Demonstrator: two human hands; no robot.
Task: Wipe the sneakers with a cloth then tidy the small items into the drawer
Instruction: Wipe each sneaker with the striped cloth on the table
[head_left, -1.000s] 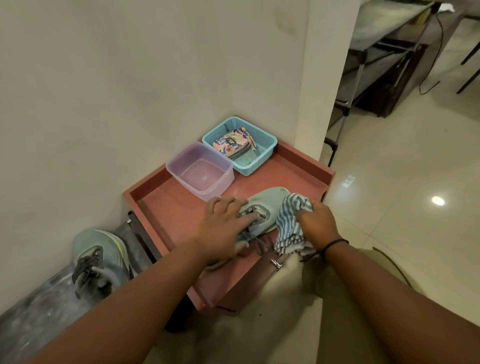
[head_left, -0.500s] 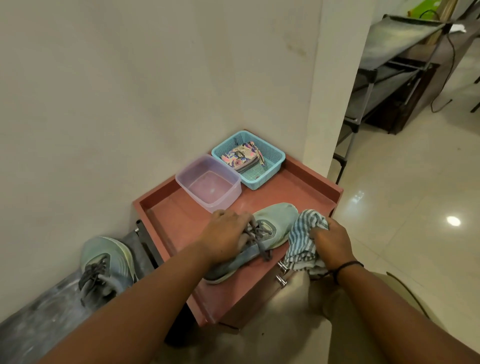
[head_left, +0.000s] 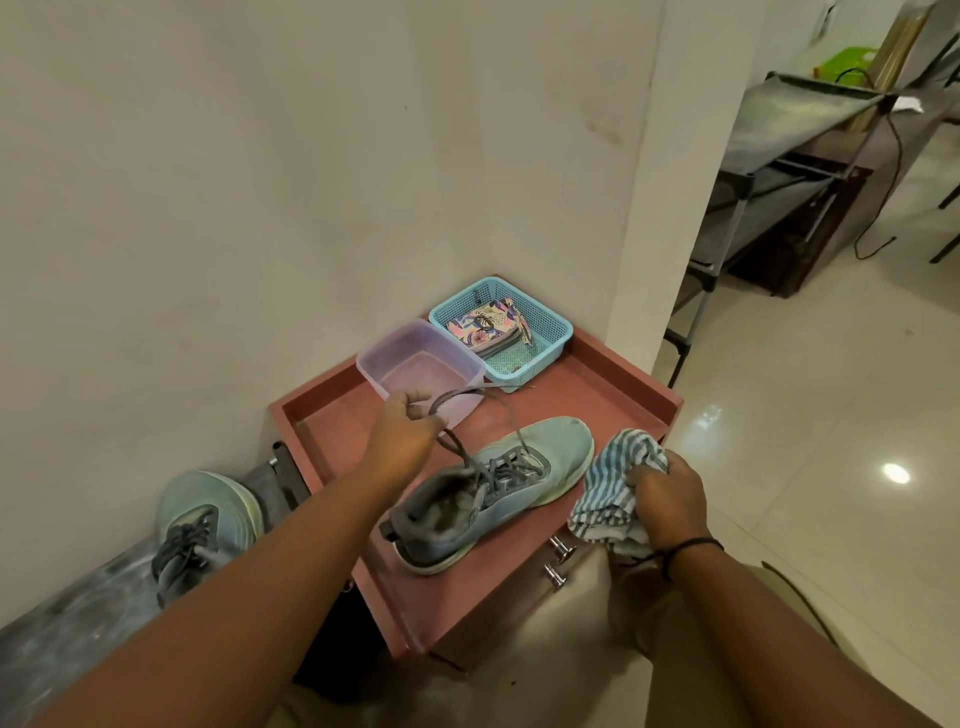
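A pale green sneaker (head_left: 519, 488) lies on the red cabinet top (head_left: 597, 400), toe pointing away from me. My left hand (head_left: 402, 434) pinches its grey laces (head_left: 467, 400) and holds them lifted above the shoe. Just right of the toe, my right hand (head_left: 667, 501) grips a bunched blue-and-white striped cloth (head_left: 613, 478), which is off the shoe. The second sneaker (head_left: 202, 519) rests on a low grey ledge to the left. Two metal drawer knobs (head_left: 558, 564) show on the cabinet front.
At the back of the cabinet top stand a clear lilac tub (head_left: 415, 364) and a blue mesh basket (head_left: 545, 332) holding a floral pouch (head_left: 483, 327). A wall and a pillar close off the back. Tiled floor and a grey rack (head_left: 769, 182) lie to the right.
My left hand has let go of the shoe's upper and pulled the laces up and back toward the tub. The cloth has come slightly away from the toe.
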